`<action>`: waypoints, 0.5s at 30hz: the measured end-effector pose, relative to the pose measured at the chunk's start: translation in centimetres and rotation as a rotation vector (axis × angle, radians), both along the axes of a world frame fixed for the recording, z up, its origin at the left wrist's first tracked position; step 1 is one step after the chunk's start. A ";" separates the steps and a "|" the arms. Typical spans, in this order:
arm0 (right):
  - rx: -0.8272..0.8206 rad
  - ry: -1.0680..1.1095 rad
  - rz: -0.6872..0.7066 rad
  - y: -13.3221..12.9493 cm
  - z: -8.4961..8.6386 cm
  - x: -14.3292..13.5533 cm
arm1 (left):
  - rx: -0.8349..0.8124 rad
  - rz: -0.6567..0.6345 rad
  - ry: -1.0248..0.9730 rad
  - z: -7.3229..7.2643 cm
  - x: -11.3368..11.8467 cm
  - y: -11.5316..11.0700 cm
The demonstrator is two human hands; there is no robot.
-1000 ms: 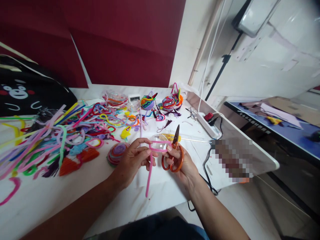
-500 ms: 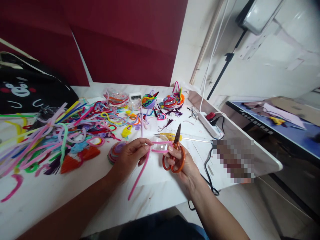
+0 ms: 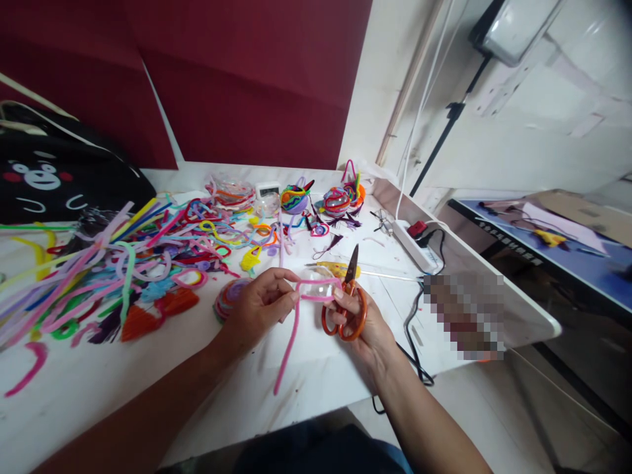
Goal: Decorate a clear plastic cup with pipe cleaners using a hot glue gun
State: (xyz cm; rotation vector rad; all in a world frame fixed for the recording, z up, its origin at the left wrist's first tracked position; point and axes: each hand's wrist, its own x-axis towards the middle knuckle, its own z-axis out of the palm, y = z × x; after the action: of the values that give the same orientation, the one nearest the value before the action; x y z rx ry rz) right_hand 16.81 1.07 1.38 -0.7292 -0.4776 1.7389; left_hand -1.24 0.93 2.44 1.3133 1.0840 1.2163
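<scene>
A clear plastic piece (image 3: 316,290) is framed by a fuzzy pink pipe cleaner (image 3: 287,352), whose loose tail hangs down from the left corner. At that corner, the thumb and fingertips of my left hand (image 3: 264,299) close on the pipe cleaner. My right hand (image 3: 359,316) pinches the other end of the framed piece. It also carries scissors (image 3: 351,270) with orange handles, fingers through the loops and blades pointing up and away. Behind the plastic piece lies a yellow-handled tool (image 3: 336,268). Close to my left hand sits a multicoloured wound ball (image 3: 226,296), partly hidden.
Pipe cleaners (image 3: 93,263) and orange tassels (image 3: 141,320) cover the table's left side. Colourful wrapped ornaments (image 3: 336,201) stand at the back. A white power strip (image 3: 412,245) with black cables lies right, beside the raised table edge (image 3: 538,322). A black bag (image 3: 64,171) stands far left.
The pink tail has swung to the right and hangs more steeply. My left fingers have shifted slightly at the corner, while my right hand keeps its hold on scissors and plastic piece.
</scene>
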 end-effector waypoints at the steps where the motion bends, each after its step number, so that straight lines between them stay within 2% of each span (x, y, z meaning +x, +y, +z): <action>1: -0.001 0.000 -0.001 0.0 0.0 0.0 | -0.005 0.002 0.018 0.0 0.0 0.0; 8: -0.006 0.017 0.007 0.0 -0.4 0.1 | 0.017 0.063 0.090 -0.1 0.0 -0.2; 15: -0.014 0.019 -0.006 0.0 -0.4 0.1 | 0.063 0.016 0.200 0.6 0.0 -0.8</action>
State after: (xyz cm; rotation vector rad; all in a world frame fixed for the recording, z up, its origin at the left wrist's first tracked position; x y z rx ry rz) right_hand 16.91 1.11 0.93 -0.7231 -0.4498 1.7433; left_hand -1.22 0.16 2.99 1.5018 1.2076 1.1567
